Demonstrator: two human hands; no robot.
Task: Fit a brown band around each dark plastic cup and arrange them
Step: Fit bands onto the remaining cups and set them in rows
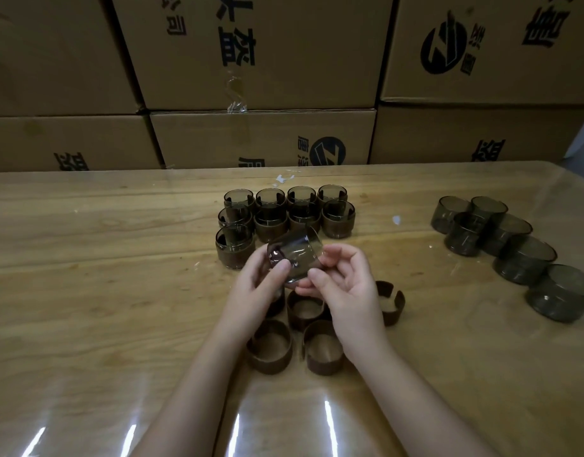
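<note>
Stacked cardboard boxes (261, 54) wall off the scene far beyond the grip, printed side toward us. The glossy wooden desk (86, 291) spreads out beneath the grip in every direction. Well off to the right of the grip, a curving row of bare dark cups (501, 239) stands upright, each one touching its neighbour. Just beyond the grip sits the finished block of banded cups (270, 222), four in the far row, four in the middle and one in the near-left corner. Under the grip and nearer to the person, several loose brown bands (270, 347) stand on edge, one partly hidden beneath the left wrist.

And here's the action: both hands meet over the desk. The left hand (254, 288) grips from the left, thumb pressed on the wall. The right hand (346, 285) grips from the right, fingers curled, thumb and fingertips pinching the lower edge. Between them, lifted clear of the desk and tilted, is one dark plastic cup (295, 255), no band on it yet. It's a narrow grip, closed snugly around that cup.
</note>
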